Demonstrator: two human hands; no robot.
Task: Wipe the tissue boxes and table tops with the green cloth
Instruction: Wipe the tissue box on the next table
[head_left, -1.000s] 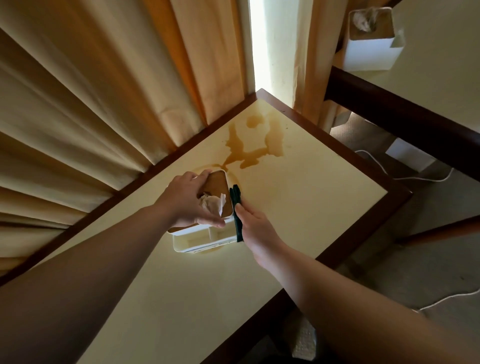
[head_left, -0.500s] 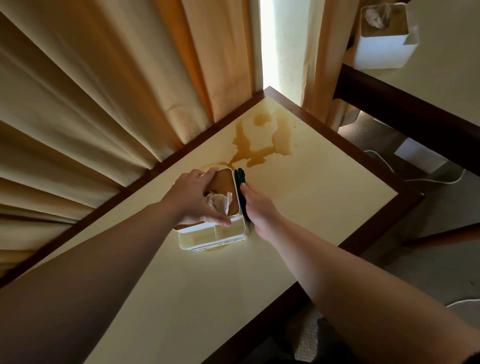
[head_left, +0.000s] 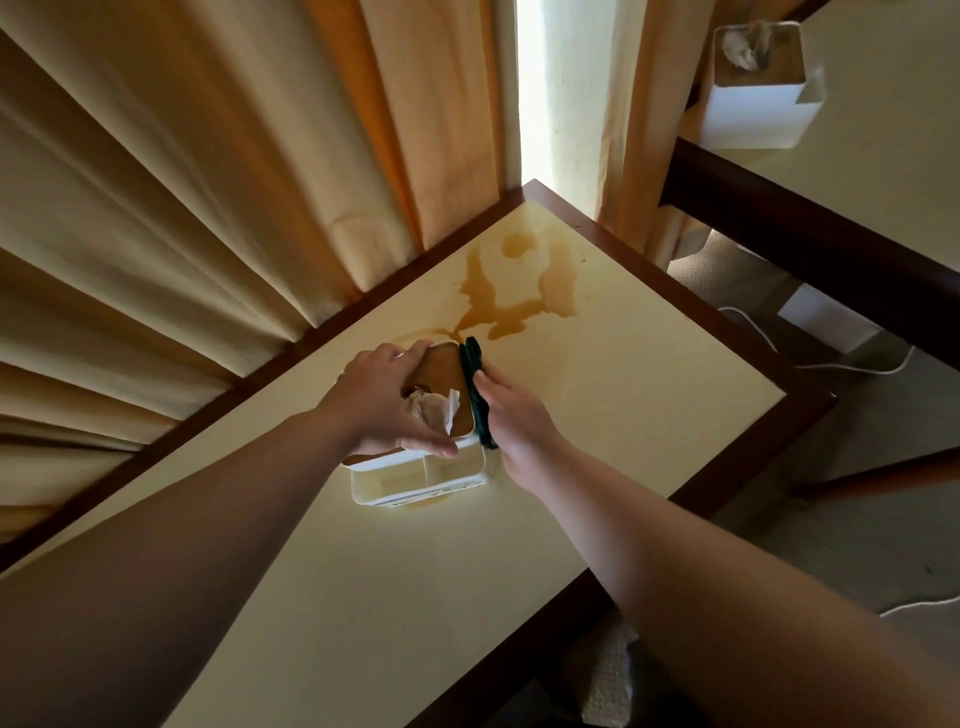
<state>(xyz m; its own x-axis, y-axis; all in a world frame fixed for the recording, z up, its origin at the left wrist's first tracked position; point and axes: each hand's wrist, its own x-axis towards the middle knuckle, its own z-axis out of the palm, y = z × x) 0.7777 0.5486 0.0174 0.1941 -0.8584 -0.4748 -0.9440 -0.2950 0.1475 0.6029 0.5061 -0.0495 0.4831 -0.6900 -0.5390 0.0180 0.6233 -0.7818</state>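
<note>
Green cloth (head_left: 477, 395) — one — pressed against one of two tissue boxes (head_left: 422, 470)

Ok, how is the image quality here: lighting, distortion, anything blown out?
Head view: the window gap between the curtains is blown out; wide-angle stretch bends the curtains and forearms; the hands, green cloth and tissue box stay sharp and evenly lit.

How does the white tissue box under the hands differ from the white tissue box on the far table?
The near white tissue box is gripped by the left hand and has the green cloth pressed against its side by the right hand; the far white tissue box stands untouched. Both have brown tops with tissue sticking out.
</note>
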